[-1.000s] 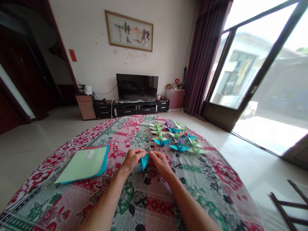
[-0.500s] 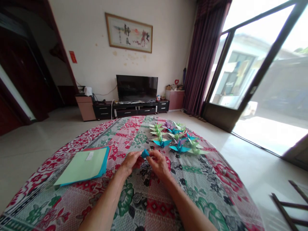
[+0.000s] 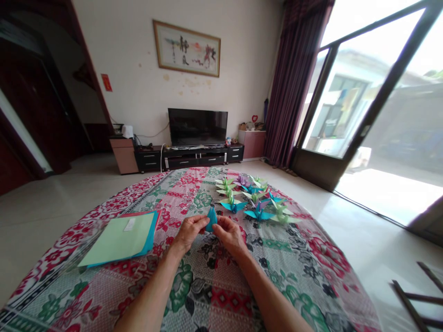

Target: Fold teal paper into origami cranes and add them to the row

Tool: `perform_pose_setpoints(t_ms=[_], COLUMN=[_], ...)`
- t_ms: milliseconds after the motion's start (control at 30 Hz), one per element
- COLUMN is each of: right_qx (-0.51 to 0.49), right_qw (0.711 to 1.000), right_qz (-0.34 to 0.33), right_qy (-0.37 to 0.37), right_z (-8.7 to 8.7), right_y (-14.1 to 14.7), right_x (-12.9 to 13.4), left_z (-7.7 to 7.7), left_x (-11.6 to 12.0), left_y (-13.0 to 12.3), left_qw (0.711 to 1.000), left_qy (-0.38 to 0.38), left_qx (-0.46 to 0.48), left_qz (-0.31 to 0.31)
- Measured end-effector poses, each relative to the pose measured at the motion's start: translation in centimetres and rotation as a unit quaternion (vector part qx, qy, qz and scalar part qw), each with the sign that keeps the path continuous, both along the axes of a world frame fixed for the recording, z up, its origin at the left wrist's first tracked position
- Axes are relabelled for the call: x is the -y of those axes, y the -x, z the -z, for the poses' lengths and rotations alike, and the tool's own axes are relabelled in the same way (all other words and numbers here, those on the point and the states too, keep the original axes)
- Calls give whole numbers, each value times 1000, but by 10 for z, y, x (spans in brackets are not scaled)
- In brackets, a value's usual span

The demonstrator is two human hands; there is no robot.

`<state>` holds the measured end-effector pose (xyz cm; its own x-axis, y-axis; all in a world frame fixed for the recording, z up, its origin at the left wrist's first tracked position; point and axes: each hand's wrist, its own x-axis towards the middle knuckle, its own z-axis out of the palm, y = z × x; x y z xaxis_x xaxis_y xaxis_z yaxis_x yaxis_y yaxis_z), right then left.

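A small piece of folded blue paper [image 3: 211, 219] stands tilted up between my hands, above the middle of the table. My left hand [image 3: 191, 232] pinches its left side between thumb and fingers. On the opposite side my right hand [image 3: 229, 234] grips the paper's lower right part, the thumb in front. Beyond my right hand several folded paper cranes, such as a blue crane [image 3: 259, 213] and a pale green crane [image 3: 283, 213], stand in rows. To the left of my left hand lies a stack of coloured paper sheets [image 3: 116, 240], pale green on top.
A flowered cloth [image 3: 194, 295] covers the round table. Past its far edge stand a television [image 3: 198, 127] and a low black cabinet [image 3: 187, 159]. A wooden frame [image 3: 415, 299] is on the floor at the right, near the glass door [image 3: 332, 106].
The blue paper has been turned in my fingers and now shows a taller, pointed shape. Both hands keep their place and have shifted only slightly around it.
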<state>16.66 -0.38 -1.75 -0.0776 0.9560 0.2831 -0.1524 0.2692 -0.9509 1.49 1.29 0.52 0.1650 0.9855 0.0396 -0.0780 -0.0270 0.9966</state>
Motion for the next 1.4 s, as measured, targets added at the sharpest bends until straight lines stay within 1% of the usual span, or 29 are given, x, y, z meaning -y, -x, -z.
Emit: perform_pose_setpoints(t_ms=[67,233,333,467,667,867,1000,1133,1300,1400], right_qx=[2,1,-23,-36,-11,-13,-14,-22,-48,-50], right_qw=[1000,999,999,999,999,998,998,998,999,999], right_qz=[0,33,23,6,37,55,57,60,16,17], right_qy=[4,30,39,34,8,10,9,15,12,7], right_z=[0,-1,-2,-3,2,3,3,-1,-7,-6], right_y=[-1,-2,-2,-2,-2,-1,-1,-1,0,1], right_x=[0,-1,-1,-1,-2,-3,-3,-1,2,0], left_z=[-1,-9,-12,-11,-9,-10,-9,-10,-8,-6], left_x=[1,6,8,7,7,7,6,7,6,5], left_y=[0,-1,-1,-1,0,-1,-3,-4,-4,-4], left_qw=[1000,998,998,999,998,995,995,996,996,997], left_qy=[-7,-31,-28,-12,-36,-41,-43,-40,-49,-44], left_qx=[-7,-37,-32,-17,-30,-38,-36,-27,-41,-37], left_qz=[7,31,38,40,41,85,78,81,63,57])
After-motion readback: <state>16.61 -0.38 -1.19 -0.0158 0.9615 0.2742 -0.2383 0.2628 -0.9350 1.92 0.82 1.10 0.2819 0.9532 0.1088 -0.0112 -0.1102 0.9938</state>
